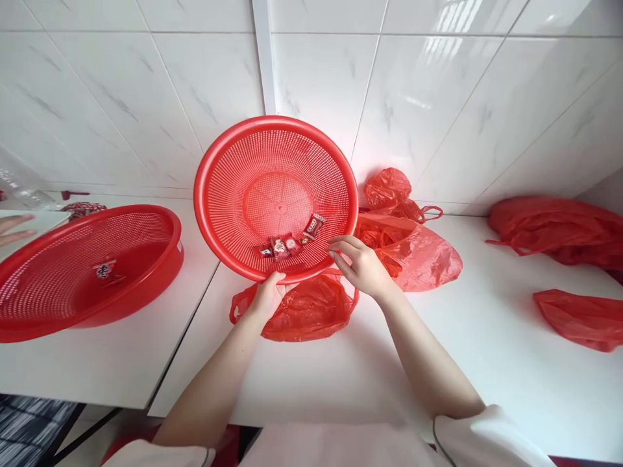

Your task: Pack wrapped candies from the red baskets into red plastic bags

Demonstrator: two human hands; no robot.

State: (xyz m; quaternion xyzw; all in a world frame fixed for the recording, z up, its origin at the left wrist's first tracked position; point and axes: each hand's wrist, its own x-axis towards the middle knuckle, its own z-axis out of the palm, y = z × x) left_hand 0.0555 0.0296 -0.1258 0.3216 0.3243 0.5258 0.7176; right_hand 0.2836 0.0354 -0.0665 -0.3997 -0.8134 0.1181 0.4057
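Note:
A round red plastic colander (280, 136) is tilted toward me above the white table. My left hand (269, 297) grips its lower rim, thumb over the edge and fingers underneath. My right hand (357, 263) is at the lower right rim, fingers stretched out and a little apart, with nothing visible in them. Several small wrapped sweets (280, 248) lie along the colander's lower inside wall, among them a dark red packet (314, 224) near my right fingertips. Under the colander sits an open red plastic bag (311, 311), its handles spread to the sides.
Another red colander (146, 259) leans at the left, with a wrapped piece (104, 269) inside. Another person's hand (14, 230) shows at the left edge. Red plastic bags (423, 256) lie at right, more bags (549, 224) beyond. A tiled wall (321, 78) closes the back.

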